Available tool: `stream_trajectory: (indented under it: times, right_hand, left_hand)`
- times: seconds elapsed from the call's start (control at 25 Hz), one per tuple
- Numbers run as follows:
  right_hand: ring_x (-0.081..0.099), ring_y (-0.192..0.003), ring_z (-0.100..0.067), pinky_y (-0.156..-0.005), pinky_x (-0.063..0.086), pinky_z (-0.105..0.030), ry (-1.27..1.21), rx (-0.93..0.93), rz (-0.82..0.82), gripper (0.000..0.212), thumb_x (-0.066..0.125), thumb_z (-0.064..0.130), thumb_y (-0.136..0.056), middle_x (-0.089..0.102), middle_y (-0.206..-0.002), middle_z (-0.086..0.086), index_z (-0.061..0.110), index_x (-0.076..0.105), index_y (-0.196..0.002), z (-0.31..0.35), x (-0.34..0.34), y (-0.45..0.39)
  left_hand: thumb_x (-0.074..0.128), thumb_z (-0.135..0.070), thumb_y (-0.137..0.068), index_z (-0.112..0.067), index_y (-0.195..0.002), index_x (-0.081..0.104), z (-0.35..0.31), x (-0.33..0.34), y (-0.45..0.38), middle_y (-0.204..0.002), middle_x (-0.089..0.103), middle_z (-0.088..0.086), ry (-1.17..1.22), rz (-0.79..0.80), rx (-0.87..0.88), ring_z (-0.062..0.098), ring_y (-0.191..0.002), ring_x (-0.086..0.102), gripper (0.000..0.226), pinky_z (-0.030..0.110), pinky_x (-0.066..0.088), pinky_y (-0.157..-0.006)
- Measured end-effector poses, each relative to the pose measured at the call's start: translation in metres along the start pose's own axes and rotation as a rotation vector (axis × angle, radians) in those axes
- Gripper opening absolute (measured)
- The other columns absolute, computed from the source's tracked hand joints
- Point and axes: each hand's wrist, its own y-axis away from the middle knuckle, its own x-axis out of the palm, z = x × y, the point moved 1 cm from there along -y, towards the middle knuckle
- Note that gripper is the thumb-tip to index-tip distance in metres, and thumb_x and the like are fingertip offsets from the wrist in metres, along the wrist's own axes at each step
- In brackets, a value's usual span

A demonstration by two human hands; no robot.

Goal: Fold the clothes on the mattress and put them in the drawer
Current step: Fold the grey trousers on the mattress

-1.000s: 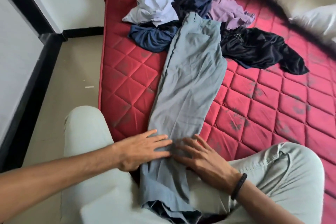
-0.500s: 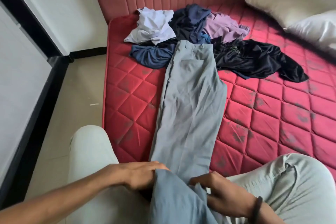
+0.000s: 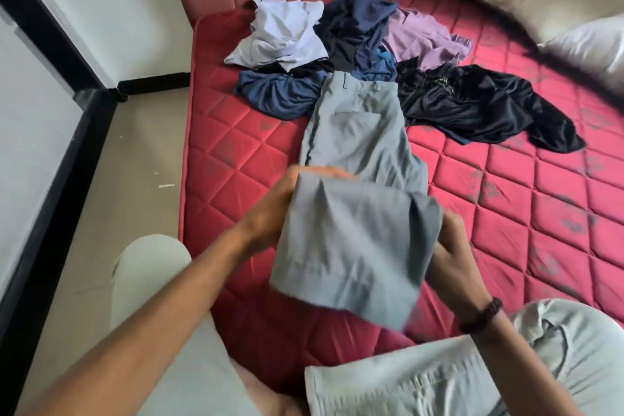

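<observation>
Right now, a seated person is folding grey trousers (image 3: 358,152) that lie lengthwise on a red quilted mattress (image 3: 506,186), waistband at twelve o'clock touching the pile of unfolded clothes (image 3: 354,54). Both hands hold the leg ends lifted above the mattress: the left hand (image 3: 270,216) grips the fabric's nine o'clock edge, and the right hand (image 3: 449,246) grips the three o'clock edge, fingers curled round the cloth. To do this fold well, the hems should probably travel straight toward twelve o'clock and land level with the waistband, edges kept parallel and fabric taut so no crease forms. No drawer is in view. Two pillows (image 3: 547,10) rest at two o'clock.
</observation>
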Motion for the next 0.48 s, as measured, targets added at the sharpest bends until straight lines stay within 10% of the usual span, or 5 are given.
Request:
stream_trajectory:
  times: [0.08, 0.2, 0.28, 0.48]
  right_hand:
    - [0.049, -0.067, 0.001, -0.058, 0.044, -0.018, -0.063, 0.122, -0.128, 0.024, 0.054, -0.003, -0.097, 0.060, -0.071, 0.011, 0.007, 0.065, -0.079, -0.028, 0.000, -0.051]
    - [0.064, -0.075, -0.011, -0.071, 0.056, -0.031, -0.183, 0.532, -0.198, 0.030, 0.054, 0.031, -0.106, 0.073, -0.088, 0.001, 0.016, 0.075, -0.092, -0.103, -0.001, -0.112]
    - [0.061, -0.067, -0.012, -0.062, 0.052, -0.025, -0.186, 0.797, -0.204, 0.043, 0.057, 0.048, -0.102, 0.068, -0.084, -0.002, 0.009, 0.072, -0.111, -0.147, -0.005, -0.111]
    - [0.072, -0.088, -0.012, -0.081, 0.055, -0.026, -0.009, 0.688, -0.126, 0.066, 0.082, 0.062, -0.074, 0.077, -0.101, -0.002, 0.013, 0.068, -0.116, -0.157, -0.013, -0.076]
  left_hand:
    - [0.028, -0.012, -0.110, -0.004, -0.118, 0.060, -0.029, 0.014, -0.029, -0.092, 0.076, 0.010, 0.094, -0.057, 0.052, -0.003, -0.062, 0.067, 0.034, 0.011, 0.051, -0.060]
    - [0.046, -0.052, -0.106, -0.012, -0.145, 0.055, 0.017, -0.010, -0.146, -0.141, 0.062, 0.014, 0.121, -0.006, -0.010, 0.023, -0.125, 0.063, 0.056, 0.028, 0.052, -0.099]
    - [0.056, -0.087, -0.077, -0.026, -0.140, 0.061, 0.081, -0.042, -0.220, -0.147, 0.059, 0.007, -0.084, 0.004, -0.074, 0.026, -0.124, 0.063, 0.087, 0.042, 0.049, -0.106]
    - [0.063, -0.061, -0.092, -0.014, -0.113, 0.071, 0.099, -0.053, -0.144, -0.095, 0.075, 0.001, -0.135, -0.025, -0.297, 0.019, -0.084, 0.071, 0.052, 0.030, 0.052, -0.074]
